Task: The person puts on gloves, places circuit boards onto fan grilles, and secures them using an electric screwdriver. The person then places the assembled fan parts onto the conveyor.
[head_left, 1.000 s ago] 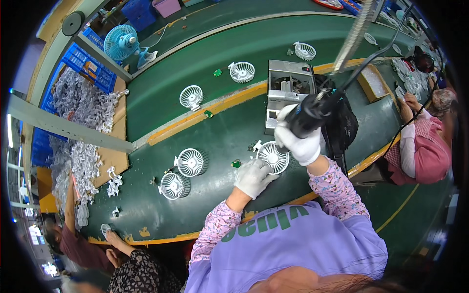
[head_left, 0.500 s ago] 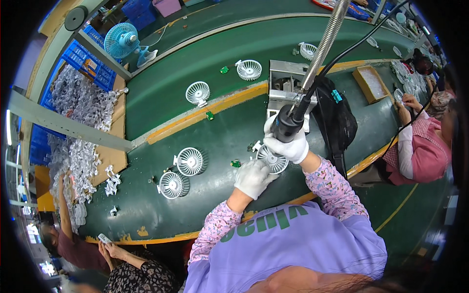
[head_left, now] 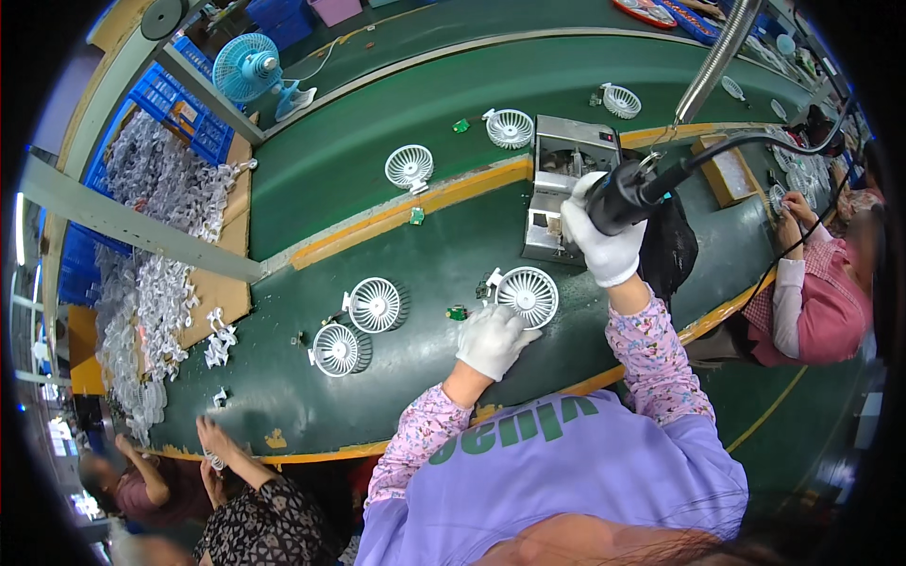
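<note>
1. One green bench (head_left: 415, 349) lies beneath both your hands; one green belt (head_left: 311, 160) runs beyond them.
2. One metal box (head_left: 557, 193) stands beyond your left hand (head_left: 493, 341), just left of your right hand (head_left: 604, 247).
3. One blue desk fan (head_left: 247, 66) sits far beyond and left of your left hand.
4. One black driver (head_left: 618, 200) is grasped in your right hand, its fingers wrapped around the body.
5. Six white grilles are near you: one, the worked grille (head_left: 528, 295), touches your left hand's fingers; two bench grilles (head_left: 375, 305) lie left of that hand; three belt grilles (head_left: 409, 166) lie beyond. You rest that hand at the rim; whether it grips, I cannot tell.
6. Three green boards (head_left: 457, 312): one just left of your left hand, two farther beyond it.
7. Half a second ago your driver was over the worked grille; now you have it up and right, clear of it. The belt grilles have shifted right, one now close beside the box.
</note>
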Demonstrator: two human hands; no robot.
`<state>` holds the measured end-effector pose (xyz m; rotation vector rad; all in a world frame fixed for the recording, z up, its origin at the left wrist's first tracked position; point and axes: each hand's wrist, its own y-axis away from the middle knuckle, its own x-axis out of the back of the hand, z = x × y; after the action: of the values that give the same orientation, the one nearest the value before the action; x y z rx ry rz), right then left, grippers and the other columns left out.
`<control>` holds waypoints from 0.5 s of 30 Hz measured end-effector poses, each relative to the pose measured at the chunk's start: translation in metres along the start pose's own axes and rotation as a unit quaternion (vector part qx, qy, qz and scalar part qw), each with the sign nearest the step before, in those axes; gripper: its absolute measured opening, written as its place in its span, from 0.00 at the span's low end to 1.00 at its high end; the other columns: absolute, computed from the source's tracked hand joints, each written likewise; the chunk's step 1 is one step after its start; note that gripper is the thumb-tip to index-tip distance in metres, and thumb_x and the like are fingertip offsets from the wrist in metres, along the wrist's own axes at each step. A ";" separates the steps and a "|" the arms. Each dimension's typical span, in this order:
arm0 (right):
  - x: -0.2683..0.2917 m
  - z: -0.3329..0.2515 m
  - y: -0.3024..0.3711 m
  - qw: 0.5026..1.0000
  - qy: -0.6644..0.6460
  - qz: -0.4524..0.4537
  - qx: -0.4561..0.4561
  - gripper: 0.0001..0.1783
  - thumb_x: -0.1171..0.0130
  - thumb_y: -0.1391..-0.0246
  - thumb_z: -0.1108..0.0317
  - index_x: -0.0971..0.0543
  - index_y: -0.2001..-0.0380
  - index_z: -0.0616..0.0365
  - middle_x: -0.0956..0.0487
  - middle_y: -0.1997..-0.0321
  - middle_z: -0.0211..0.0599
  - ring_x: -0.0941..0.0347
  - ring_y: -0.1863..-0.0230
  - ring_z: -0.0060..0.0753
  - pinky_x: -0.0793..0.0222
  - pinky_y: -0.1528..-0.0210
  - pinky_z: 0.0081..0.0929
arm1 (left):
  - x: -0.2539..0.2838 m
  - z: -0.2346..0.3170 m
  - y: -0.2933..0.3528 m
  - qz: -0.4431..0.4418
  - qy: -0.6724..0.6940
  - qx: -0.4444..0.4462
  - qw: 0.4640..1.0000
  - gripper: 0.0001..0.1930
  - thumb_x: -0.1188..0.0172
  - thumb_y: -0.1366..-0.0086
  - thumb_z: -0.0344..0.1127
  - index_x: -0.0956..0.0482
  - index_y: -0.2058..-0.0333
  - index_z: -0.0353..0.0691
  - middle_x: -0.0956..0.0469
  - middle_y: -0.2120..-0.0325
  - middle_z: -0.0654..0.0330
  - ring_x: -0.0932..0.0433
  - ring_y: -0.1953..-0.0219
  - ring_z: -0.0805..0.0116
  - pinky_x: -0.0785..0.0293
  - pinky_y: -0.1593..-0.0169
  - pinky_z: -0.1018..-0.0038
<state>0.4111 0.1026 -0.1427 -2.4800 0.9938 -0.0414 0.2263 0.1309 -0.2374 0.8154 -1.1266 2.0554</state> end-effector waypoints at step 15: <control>-0.032 0.014 0.056 0.976 -0.010 -0.201 -0.084 0.16 0.44 0.61 0.85 0.30 0.66 0.61 0.29 0.71 0.30 0.30 0.69 0.20 0.31 0.64 0.22 | 0.000 -0.003 0.002 -0.076 0.009 0.036 0.996 0.17 0.35 0.52 0.41 0.22 0.65 0.39 0.24 0.67 0.52 0.25 0.66 0.51 0.30 0.64 0.61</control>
<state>0.3540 0.0945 -0.1750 -2.7940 0.4882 -0.0619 0.2237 0.1330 -0.2398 0.8890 -0.9558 1.9822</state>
